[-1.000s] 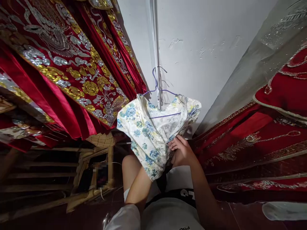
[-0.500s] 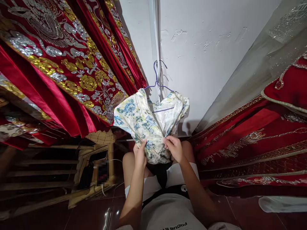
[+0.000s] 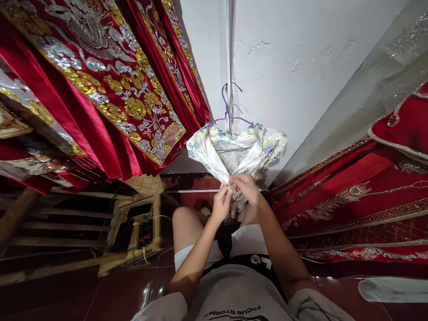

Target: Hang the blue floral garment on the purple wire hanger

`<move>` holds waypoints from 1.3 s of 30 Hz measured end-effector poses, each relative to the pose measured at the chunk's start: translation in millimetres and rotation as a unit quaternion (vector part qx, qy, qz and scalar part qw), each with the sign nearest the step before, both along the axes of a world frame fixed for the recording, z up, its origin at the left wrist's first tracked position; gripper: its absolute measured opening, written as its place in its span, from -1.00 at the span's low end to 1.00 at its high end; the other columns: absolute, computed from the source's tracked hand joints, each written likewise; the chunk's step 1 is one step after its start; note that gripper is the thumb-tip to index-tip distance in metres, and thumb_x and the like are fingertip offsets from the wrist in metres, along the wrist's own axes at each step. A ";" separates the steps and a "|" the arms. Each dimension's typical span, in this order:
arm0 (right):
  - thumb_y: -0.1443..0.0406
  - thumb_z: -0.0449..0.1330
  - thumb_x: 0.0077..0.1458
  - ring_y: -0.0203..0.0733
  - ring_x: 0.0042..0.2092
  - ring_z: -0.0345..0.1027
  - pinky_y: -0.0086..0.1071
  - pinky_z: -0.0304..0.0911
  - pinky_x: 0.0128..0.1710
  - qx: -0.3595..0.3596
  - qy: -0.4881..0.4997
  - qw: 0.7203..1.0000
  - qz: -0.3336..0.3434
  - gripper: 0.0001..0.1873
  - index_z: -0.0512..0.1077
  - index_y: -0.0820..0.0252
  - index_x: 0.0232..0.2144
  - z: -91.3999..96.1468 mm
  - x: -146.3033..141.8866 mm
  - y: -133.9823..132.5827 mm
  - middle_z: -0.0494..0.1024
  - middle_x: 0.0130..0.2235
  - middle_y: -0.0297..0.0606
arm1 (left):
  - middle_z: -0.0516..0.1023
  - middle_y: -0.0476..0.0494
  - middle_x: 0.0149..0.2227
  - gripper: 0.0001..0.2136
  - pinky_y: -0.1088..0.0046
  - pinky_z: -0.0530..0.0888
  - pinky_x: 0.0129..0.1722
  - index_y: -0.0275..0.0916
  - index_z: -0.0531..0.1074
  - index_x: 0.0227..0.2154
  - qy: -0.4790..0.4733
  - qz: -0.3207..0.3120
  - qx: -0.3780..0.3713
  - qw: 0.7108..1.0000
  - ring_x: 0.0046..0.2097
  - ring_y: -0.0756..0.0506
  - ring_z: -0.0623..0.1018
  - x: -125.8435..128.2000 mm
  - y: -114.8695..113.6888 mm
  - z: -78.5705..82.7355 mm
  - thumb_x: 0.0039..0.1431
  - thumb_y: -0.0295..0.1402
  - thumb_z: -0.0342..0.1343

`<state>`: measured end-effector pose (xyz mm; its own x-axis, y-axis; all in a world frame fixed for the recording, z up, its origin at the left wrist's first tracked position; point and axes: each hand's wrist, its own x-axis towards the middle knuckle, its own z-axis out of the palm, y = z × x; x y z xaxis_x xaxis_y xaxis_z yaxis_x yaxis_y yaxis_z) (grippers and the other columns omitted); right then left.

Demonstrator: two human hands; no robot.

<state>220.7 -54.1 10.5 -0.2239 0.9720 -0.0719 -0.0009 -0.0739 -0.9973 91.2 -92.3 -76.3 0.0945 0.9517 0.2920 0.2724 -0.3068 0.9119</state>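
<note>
A white floral blouse with blue and yellow flowers hangs on a purple wire hanger in front of me. Its front edges cross in a V, showing the pale inside. My left hand pinches the fabric at the bottom of the V. Right beside it, my right hand also has its fingers closed on the cloth, and the two hands' fingertips meet there. What lies between the fingertips is too small to make out. The lower part of the blouse drops between my knees, partly hidden by my hands.
Red garments with gold and silver sequins hang at left; more red beaded garments hang at right, beside sheer white fabric. A bamboo chair with a blurred device stands at left. A white wall rises ahead.
My left hand has moved up and right to meet my right hand at the neckline. The blouse has turned to face me squarely, its two front edges now drawn together.
</note>
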 end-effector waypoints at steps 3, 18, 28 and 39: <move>0.15 0.21 0.11 -0.39 -0.64 0.08 -0.47 -0.02 -0.61 0.077 0.065 0.990 -0.096 -0.72 0.46 0.20 -0.53 30.3 3.1 32.4 0.37 -0.68 -0.41 | 0.37 -0.06 -0.42 -0.68 0.39 0.32 -0.26 -0.17 0.28 -0.40 0.070 0.009 0.011 0.997 -0.33 -0.10 0.39 2.9 1.5 -9.8 0.42 -0.13 -0.14; 0.25 0.12 0.33 -0.45 -0.63 0.09 -0.53 -0.02 -0.60 0.198 0.054 0.974 -0.097 -0.68 0.42 0.22 -0.48 83.6 -7.9 63.8 0.39 -0.64 -0.43 | 0.61 -0.17 -0.22 -0.82 0.34 0.40 -0.17 -0.16 0.53 -0.12 0.198 -0.093 0.077 0.973 -0.24 -0.18 0.55 -34.8 62.7 86.7 0.27 -0.27 0.14; 0.27 0.15 0.27 -0.42 -0.63 0.09 -0.50 0.03 -0.56 0.230 0.003 0.970 -0.084 -0.69 0.42 0.21 -0.53 89.2 -2.9 66.8 0.36 -0.66 -0.43 | 0.56 -0.16 -0.29 -0.72 0.34 0.42 -0.16 -0.22 0.47 -0.30 0.146 0.025 0.332 0.932 -0.21 -0.10 0.52 -21.8 110.5 178.7 0.45 -0.19 -0.02; 0.25 0.15 0.09 -0.35 -0.61 0.17 -0.42 0.07 -0.52 0.125 -0.036 0.991 -0.041 -0.73 0.41 0.17 -0.62 19.7 2.5 42.4 0.34 -0.70 -0.43 | 0.45 -0.03 -0.37 -0.68 0.28 0.45 -0.06 -0.21 0.28 -0.34 -0.247 0.227 0.028 0.942 -0.18 0.00 0.47 -149.0 160.7 120.9 0.51 -0.22 -0.24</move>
